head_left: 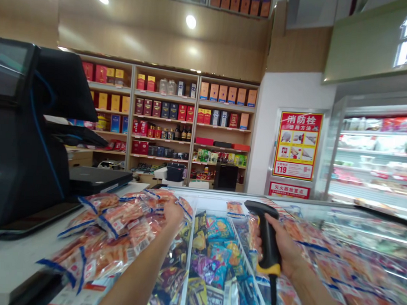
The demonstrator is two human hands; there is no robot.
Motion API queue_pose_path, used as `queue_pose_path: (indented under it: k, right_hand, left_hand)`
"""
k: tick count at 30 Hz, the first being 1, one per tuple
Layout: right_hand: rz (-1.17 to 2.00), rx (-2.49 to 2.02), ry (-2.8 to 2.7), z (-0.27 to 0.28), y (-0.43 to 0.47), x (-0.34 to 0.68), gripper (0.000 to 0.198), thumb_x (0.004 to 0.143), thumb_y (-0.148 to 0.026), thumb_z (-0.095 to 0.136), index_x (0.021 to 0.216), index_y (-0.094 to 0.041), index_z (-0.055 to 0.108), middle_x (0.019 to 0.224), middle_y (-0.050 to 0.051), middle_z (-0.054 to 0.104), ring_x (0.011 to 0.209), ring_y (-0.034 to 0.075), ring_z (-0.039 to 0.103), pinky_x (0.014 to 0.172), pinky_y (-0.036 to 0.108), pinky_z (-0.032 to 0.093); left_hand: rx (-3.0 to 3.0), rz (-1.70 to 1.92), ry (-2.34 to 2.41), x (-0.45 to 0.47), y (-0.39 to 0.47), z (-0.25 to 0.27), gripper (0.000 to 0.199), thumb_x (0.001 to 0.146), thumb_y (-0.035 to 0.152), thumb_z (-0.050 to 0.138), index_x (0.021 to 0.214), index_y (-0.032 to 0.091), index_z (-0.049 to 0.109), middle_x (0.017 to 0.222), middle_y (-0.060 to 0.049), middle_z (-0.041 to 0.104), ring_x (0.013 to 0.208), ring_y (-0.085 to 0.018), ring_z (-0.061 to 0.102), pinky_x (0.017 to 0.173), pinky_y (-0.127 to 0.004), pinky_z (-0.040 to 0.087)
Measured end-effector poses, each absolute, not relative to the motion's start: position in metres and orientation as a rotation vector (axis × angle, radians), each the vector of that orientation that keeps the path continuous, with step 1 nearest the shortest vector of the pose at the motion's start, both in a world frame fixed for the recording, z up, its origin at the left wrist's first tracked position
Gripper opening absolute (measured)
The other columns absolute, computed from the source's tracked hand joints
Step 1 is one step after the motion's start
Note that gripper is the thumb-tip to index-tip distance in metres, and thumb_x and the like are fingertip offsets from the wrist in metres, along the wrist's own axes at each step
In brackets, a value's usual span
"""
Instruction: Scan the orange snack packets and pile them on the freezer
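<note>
My right hand (pixel 282 247) is wrapped around the handle of a black and yellow barcode scanner (pixel 270 242), held upright over the freezer with its cord hanging down. At the far edge of a heap of clear plastic food packets (pixel 125 216), my left hand (pixel 173 212) is closed on a packet (pixel 186 208); its fingertips are partly hidden. The packets have blue edges and orange-brown contents. One similar packet (pixel 235 209) lies beyond the scanner, and more packets (pixel 321 249) are spread out at the right.
A black checkout terminal (pixel 15 151) stands at the left on a white counter (pixel 0 260). Below my hands, a freezer divider (pixel 188 261) borders blue and yellow ice-cream wrappers (pixel 219 251). Shelves (pixel 162 161) with boxes and bottles line the back wall. A chilled display (pixel 380 157) is at right.
</note>
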State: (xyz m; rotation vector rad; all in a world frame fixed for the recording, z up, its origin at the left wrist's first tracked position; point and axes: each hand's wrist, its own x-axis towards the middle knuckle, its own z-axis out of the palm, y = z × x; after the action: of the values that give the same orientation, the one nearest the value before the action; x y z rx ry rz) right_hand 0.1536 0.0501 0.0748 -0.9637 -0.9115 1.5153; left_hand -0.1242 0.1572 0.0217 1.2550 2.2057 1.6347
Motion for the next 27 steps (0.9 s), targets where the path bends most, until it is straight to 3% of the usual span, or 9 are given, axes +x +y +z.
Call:
queue_pose_path:
  k: [3,8,16,27]
  right_hand:
    - [1.453,-0.991,-0.884,0.077,0.057,0.173,0.026,0.067,-0.041,0.047,0.071,-0.015,0.050,0.044,-0.002,0.052,0.035,0.009,0.047,0.033,0.021,0.038]
    - [1.350,-1.078,-0.818,0.075,0.073,0.198,0.024,0.066,-0.040,0.048,0.069,-0.016,0.049,0.041,-0.003,0.051,0.031,0.009,0.045,0.032,0.023,0.038]
    - [1.278,-1.116,-0.816,0.075,0.094,0.217,0.021,0.066,-0.037,0.049,0.064,-0.017,0.047,0.041,-0.004,0.050,0.033,0.008,0.046,0.032,0.019,0.036]
    - [1.233,-1.244,-0.884,0.061,0.110,0.215,0.030,0.063,-0.045,0.050,0.056,-0.016,0.045,0.037,-0.003,0.047,0.030,0.007,0.042,0.029,0.019,0.035]
  left_hand:
    - [1.414,1.691,2.271,-0.115,0.157,0.024,0.029,0.075,0.024,0.043,0.102,0.015,0.045,0.112,-0.007,0.043,0.100,-0.019,0.041,0.083,-0.041,0.034]
    - [1.731,1.615,2.196,-0.068,0.169,0.019,0.034,0.069,0.006,0.041,0.101,0.016,0.048,0.113,-0.008,0.039,0.107,-0.018,0.035,0.091,-0.031,0.026]
    - [1.951,1.123,1.993,0.014,0.225,-0.016,0.029,0.075,0.029,0.044,0.100,0.015,0.047,0.103,-0.006,0.050,0.089,-0.016,0.049,0.075,-0.038,0.040]
    - [1.925,0.874,1.974,0.035,0.272,-0.033,0.030,0.076,0.029,0.043,0.103,0.016,0.045,0.103,-0.006,0.049,0.089,-0.016,0.049,0.075,-0.037,0.041]
